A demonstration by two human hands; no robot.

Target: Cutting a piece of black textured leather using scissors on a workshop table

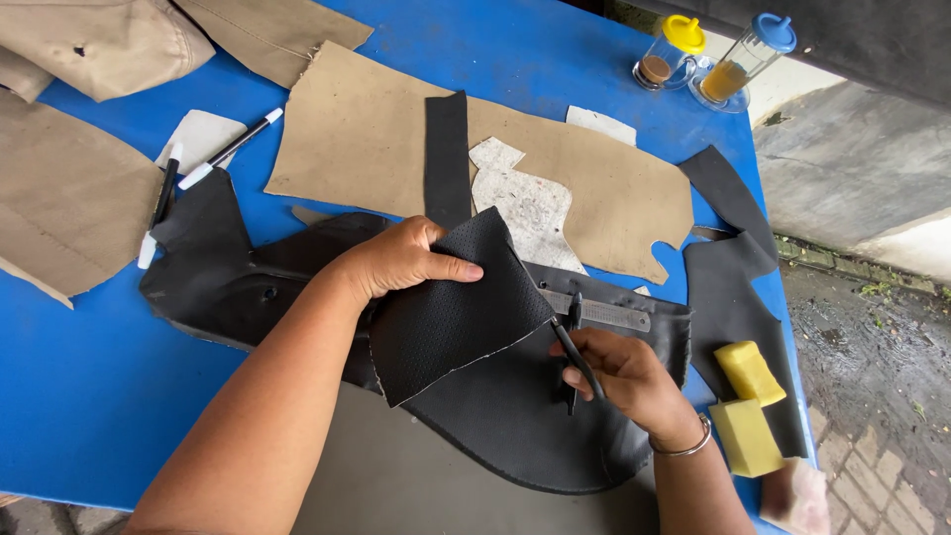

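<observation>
1. The left hand (401, 260) pinches a perforated black leather piece (451, 312) by its upper edge, thumb on top and fingers behind, lifting it off the worktop so that it stands tilted with a pointed corner hanging down.
2. The right hand (619, 372) is closed loosely round a black pen (577, 357), knuckles up, resting on a large black sheet (515, 416) near the worktop's front edge; a thin bangle sits on that wrist.
3. Just beyond the pen tip lies a metal ruler (599, 310), flat on the black sheet.
4. Both forearms come in from the front edge, the left crossing diagonally over a grey panel (416, 485).
5. The blue worktop (89, 396) is smooth. Tan leather pieces (367, 149) lie towards its back edge, with a pale mottled pattern piece (530, 208) on top and a narrow black strip (446, 159) across them.
6. Two marker pens (228, 149) lie towards the left edge, two yellow sponges (748, 401) at the front right corner, and two small lidded bottles (708, 64) at the back right corner.
7. Past the right edge is wet ground and a concrete wall (852, 168).
</observation>
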